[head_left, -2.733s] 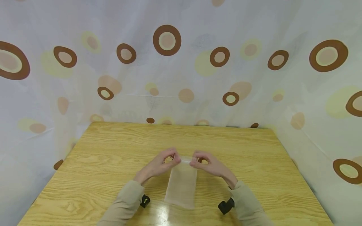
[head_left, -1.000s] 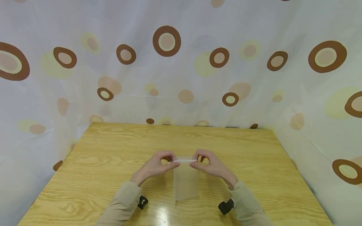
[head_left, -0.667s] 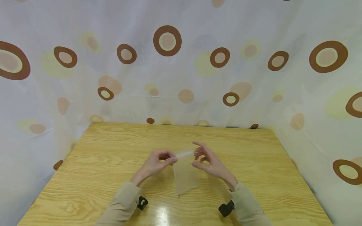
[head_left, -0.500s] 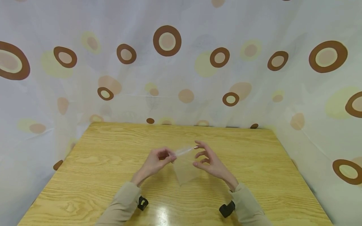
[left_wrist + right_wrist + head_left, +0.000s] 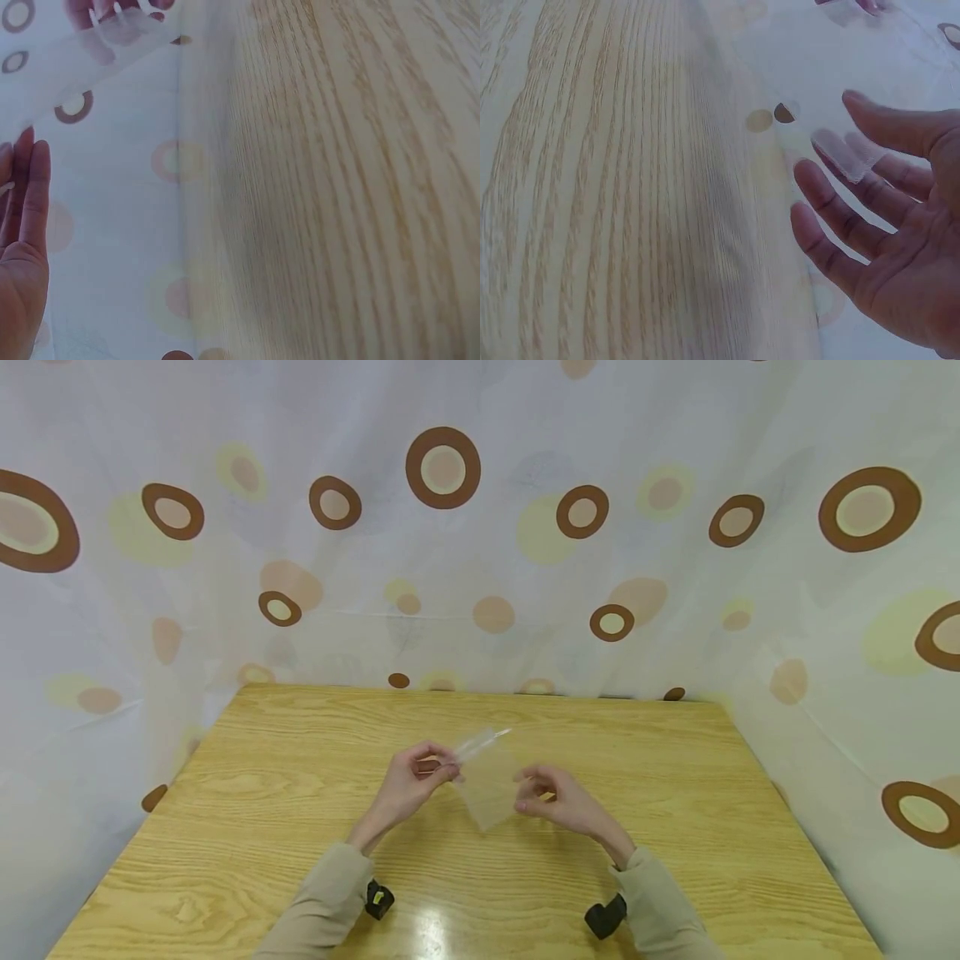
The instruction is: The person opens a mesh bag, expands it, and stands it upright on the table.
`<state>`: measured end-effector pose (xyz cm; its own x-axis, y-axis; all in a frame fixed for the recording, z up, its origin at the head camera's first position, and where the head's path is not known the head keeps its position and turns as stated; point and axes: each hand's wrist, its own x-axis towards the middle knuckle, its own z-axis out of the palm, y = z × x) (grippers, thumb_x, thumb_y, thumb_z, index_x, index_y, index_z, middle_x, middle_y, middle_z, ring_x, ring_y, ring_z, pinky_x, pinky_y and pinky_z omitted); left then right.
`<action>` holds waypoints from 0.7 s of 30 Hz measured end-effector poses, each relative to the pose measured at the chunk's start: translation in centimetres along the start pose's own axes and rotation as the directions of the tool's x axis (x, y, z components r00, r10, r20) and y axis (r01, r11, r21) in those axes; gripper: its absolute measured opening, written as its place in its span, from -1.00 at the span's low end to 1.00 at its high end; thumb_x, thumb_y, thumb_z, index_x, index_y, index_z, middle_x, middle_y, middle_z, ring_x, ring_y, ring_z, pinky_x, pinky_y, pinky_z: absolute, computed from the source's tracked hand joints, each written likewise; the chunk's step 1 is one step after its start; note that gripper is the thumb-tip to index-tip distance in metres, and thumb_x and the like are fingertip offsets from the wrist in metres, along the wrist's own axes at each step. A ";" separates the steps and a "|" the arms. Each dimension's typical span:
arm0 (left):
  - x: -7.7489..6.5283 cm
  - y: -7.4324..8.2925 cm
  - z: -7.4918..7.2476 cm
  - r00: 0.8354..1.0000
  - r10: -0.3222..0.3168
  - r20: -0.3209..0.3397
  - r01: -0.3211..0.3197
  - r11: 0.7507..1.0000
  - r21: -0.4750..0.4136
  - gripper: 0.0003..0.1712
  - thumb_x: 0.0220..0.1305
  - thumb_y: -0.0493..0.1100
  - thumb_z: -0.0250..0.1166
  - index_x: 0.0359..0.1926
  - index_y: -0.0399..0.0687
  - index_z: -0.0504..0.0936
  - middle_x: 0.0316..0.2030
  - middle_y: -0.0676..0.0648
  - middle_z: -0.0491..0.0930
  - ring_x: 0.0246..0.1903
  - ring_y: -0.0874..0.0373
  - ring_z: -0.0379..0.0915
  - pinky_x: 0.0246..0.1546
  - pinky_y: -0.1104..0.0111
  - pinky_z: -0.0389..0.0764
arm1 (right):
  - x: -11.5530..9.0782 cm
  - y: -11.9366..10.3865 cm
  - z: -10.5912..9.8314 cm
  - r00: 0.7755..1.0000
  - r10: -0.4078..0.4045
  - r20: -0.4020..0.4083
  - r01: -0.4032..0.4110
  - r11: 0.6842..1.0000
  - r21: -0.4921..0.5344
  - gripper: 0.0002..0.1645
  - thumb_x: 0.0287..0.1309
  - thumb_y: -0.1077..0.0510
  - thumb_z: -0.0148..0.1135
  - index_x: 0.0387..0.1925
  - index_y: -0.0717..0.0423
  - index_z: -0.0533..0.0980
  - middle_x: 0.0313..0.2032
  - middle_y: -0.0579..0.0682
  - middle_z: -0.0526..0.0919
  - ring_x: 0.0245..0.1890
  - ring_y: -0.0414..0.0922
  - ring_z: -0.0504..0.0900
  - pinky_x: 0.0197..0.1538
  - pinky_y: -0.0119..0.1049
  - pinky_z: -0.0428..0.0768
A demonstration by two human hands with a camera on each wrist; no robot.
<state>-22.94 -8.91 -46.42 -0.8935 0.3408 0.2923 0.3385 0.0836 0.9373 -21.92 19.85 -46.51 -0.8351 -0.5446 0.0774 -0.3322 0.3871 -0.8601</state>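
- Bag, reference item: we locate every part from the clear bag (image 5: 491, 785); it is held tilted above the table (image 5: 300, 827), whose wood-grained top extends around and below it.
- Bag, detail: we note a shiny band (image 5: 483, 743) across its far end, sloping up to the right; 1 corner of the bag points down toward the near side.
- Left hand (image 5: 412, 779): located at the bag's left corner; we see thumb and fingers pinching the bag there.
- Right hand (image 5: 558, 795): located just beside the bag's right edge; the fingers are loosely bent, with the thumb apart from them and no grip on the bag; in the right wrist view, 2 fingers show through a translucent corner of the bag; we cannot tell whether they touch it.
- Wrists: we count 2 beige sleeves (image 5: 330, 893) on the near side of the bag, 1 to its left and 1 to its right; 1 black device (image 5: 379, 899) sits at each cuff.
- Backdrop (image 5: 510, 410): a pale cloth printed with brown rings hangs beyond the bag.
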 end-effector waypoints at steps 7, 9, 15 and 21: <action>0.2 0.0 0.1 0.999 -0.030 0.033 0.031 0.999 -0.016 -0.47 0.28 -0.32 0.39 0.22 -0.25 0.40 0.05 -0.39 0.57 -0.24 0.22 0.71 -0.20 0.30 0.75 | 0.2 -0.1 -0.1 0.999 -0.032 -0.040 0.031 0.999 -0.036 -0.86 0.28 0.29 0.30 -0.24 0.35 0.63 -0.33 0.22 0.72 -0.36 -0.36 0.59 -0.26 -0.45 0.59; 0.2 0.1 0.1 0.997 -0.057 0.046 0.057 0.998 -0.004 -0.29 0.24 -0.27 0.44 0.33 -0.11 0.31 0.09 -0.36 0.57 -0.22 0.23 0.68 -0.21 0.39 0.71 | 0.2 -0.1 -0.1 0.999 -0.037 -0.033 0.035 0.998 -0.043 -0.87 0.28 0.29 0.31 -0.25 0.34 0.64 -0.35 0.21 0.72 -0.37 -0.38 0.57 -0.28 -0.45 0.57; 0.4 0.2 0.6 0.990 -0.090 0.105 0.089 0.996 0.013 -0.12 0.21 -0.24 0.48 0.44 0.08 0.19 0.07 -0.40 0.59 -0.16 0.13 0.67 -0.16 0.35 0.69 | 0.4 -0.2 0.1 1.000 -0.018 -0.023 0.016 0.999 -0.050 -0.82 0.31 0.23 0.30 -0.21 0.33 0.66 -0.30 0.18 0.73 -0.36 -0.39 0.54 -0.26 -0.46 0.55; 0.2 0.1 0.6 0.996 -0.024 0.082 0.020 0.999 0.045 -0.25 0.29 -0.33 0.37 0.42 -0.06 0.25 -0.18 -0.34 0.66 -0.33 0.09 0.69 -0.35 0.37 0.69 | 0.4 -0.5 0.2 0.993 -0.022 -0.115 0.021 1.000 -0.003 -0.77 0.38 0.17 0.24 -0.13 0.31 0.60 -0.21 0.18 0.70 -0.29 -0.23 0.61 -0.24 -0.35 0.63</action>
<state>-22.91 -8.22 -46.34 -0.8740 0.4147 0.2532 0.3334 0.1327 0.9334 -21.95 19.29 -46.20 -0.8727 -0.4634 0.1535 -0.3513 0.3777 -0.8567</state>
